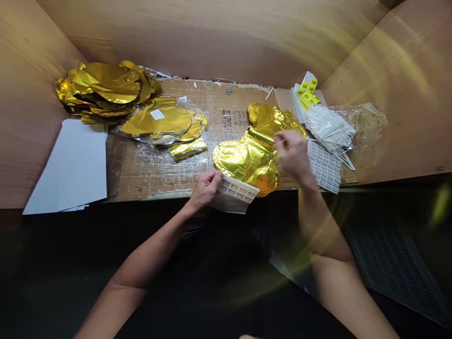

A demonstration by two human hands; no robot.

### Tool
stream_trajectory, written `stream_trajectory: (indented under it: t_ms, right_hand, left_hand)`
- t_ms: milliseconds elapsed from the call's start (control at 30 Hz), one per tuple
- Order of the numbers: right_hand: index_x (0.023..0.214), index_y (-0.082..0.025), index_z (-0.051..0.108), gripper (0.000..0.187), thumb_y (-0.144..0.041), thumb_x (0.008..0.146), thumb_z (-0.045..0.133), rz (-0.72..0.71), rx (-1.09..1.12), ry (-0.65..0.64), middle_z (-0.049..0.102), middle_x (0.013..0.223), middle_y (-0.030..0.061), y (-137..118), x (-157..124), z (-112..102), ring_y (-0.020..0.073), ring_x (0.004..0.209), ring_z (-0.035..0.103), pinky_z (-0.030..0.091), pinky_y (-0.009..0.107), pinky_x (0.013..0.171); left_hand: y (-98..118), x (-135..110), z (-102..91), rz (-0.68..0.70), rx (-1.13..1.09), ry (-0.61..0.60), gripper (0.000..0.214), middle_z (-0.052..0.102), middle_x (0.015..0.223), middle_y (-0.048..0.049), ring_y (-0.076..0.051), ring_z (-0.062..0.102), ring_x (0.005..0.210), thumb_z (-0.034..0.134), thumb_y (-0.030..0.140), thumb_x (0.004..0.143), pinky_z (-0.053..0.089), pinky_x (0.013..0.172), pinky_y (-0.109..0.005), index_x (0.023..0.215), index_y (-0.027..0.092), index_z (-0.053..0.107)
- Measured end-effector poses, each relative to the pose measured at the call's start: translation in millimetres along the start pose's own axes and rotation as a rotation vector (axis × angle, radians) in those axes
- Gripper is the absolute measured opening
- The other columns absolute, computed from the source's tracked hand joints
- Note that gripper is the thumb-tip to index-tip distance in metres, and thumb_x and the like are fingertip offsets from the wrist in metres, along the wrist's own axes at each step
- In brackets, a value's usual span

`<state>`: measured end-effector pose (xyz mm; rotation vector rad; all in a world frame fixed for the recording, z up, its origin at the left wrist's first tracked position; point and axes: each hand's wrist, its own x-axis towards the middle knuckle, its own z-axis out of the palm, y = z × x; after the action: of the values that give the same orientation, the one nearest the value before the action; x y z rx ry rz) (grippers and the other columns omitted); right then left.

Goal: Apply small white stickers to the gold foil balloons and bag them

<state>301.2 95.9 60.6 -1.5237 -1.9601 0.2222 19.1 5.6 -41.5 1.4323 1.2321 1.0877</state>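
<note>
My left hand (pixel 205 190) grips the left end of a strip of printed label sheet (pixel 236 192) at the cardboard's front edge. A crumpled gold foil balloon (pixel 245 162) lies just beyond that sheet, its far end bunched up. My right hand (pixel 291 153), slightly blurred, pinches the end of a narrow gold foil tab (pixel 260 136) that rises from the balloon. The hand hides part of the balloon's right side.
A heap of gold foil balloons (pixel 106 89) and bagged gold foil (pixel 158 123) lie at the left, beside white card sheets (pixel 67 167). At the right are bundled white sticks (pixel 329 127), a label sheet (pixel 324 165) and yellow tags (pixel 307 92). Cardboard walls surround the area.
</note>
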Motion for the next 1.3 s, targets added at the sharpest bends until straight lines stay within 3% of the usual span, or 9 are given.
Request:
stream_trajectory:
  t_ms: [67,133,233,367,667,767,933,1033,1300]
  right_hand:
    - [0.107,-0.018,0.075,0.017,-0.03,0.106,0.063,-0.157,0.135,-0.313,0.071,0.099,0.0091,-35.8,-38.6,28.0,0.0209,0.087,0.062,0.05,0.036,0.083]
    - [0.112,-0.02,0.076,0.019,-0.03,0.107,0.061,-0.228,0.153,-0.356,0.069,0.1,0.0094,-61.5,-69.1,53.6,0.0224,0.091,0.063,0.052,0.037,0.086]
    - [0.111,-0.021,0.077,0.019,-0.026,0.107,0.059,-0.25,0.131,-0.266,0.066,0.097,0.0092,-72.8,-87.1,73.4,0.0235,0.093,0.062,0.053,0.038,0.086]
    - [0.108,-0.02,0.076,0.016,-0.021,0.106,0.061,-0.26,0.177,-0.215,0.064,0.095,0.0077,-65.8,-83.9,73.8,0.0218,0.09,0.063,0.053,0.035,0.082]
    - [0.087,-0.021,0.069,0.025,-0.018,0.107,0.054,-0.335,0.023,-0.107,0.062,0.084,0.0061,-73.9,-96.3,81.4,0.0203,0.082,0.058,0.048,0.033,0.078]
    - [0.089,-0.021,0.067,0.021,-0.02,0.107,0.055,-0.343,0.102,-0.12,0.063,0.084,0.006,-76.5,-97.8,81.3,0.0202,0.082,0.059,0.049,0.034,0.078]
    - [0.109,-0.021,0.07,0.01,-0.024,0.106,0.06,-0.218,0.249,-0.078,0.067,0.096,0.0066,-75.9,-92.6,76.9,0.0194,0.084,0.064,0.055,0.034,0.077]
    - [0.109,-0.021,0.072,0.011,-0.022,0.106,0.062,-0.262,0.217,-0.088,0.065,0.096,0.0069,-74.0,-92.0,79.1,0.0196,0.087,0.066,0.057,0.034,0.08]
    - [0.101,-0.023,0.072,0.013,-0.015,0.103,0.061,-0.412,0.124,0.127,0.064,0.089,0.0072,-70.5,-101.3,93.9,0.0207,0.084,0.063,0.057,0.036,0.076]
  left_hand:
    - [3.9,-1.3,2.4,-0.032,-0.084,0.028,0.049,0.053,0.066,0.0009,-0.015,0.047,0.062,0.058,0.057,0.103,0.037,0.06,-0.029,0.073,0.019,0.063]
    - [6.6,-3.3,5.3,-0.039,-0.126,0.009,0.05,0.052,0.069,0.0006,-0.014,0.045,0.064,0.058,0.059,0.102,0.037,0.061,-0.029,0.073,0.019,0.061]
    - [8.2,-6.3,7.9,-0.051,-0.186,-0.07,0.046,0.056,0.074,-0.0005,-0.015,0.048,0.068,0.059,0.058,0.102,0.039,0.064,-0.028,0.079,0.018,0.063]
    - [5.4,-8.4,9.8,-0.075,-0.258,-0.18,0.026,0.063,0.083,-0.0013,-0.015,0.054,0.073,0.069,0.042,0.097,0.043,0.068,-0.026,0.098,0.016,0.069]
    - [2.1,-10.0,13.6,-0.025,-0.133,-0.113,0.015,0.067,0.084,-0.002,-0.015,0.058,0.076,0.063,0.03,0.099,0.046,0.071,-0.027,0.096,0.016,0.069]
    - [2.4,-10.5,11.9,0.007,-0.063,-0.088,0.014,0.066,0.082,-0.0008,-0.015,0.057,0.075,0.061,0.027,0.098,0.044,0.07,-0.027,0.093,0.017,0.068]
    - [5.3,-12.3,12.2,0.025,-0.065,-0.068,0.015,0.074,0.092,-0.0034,-0.017,0.066,0.082,0.063,0.026,0.098,0.05,0.076,-0.029,0.105,0.017,0.072]
    - [9.0,-12.9,13.0,0.042,-0.079,-0.072,0.012,0.074,0.089,-0.0032,-0.019,0.069,0.086,0.063,0.024,0.097,0.052,0.08,-0.03,0.1,0.016,0.072]
    - [16.3,-12.5,9.4,0.046,-0.147,-0.092,0.021,0.079,0.105,-0.0041,-0.02,0.075,0.099,0.062,0.02,0.095,0.056,0.091,-0.03,0.112,0.018,0.075]
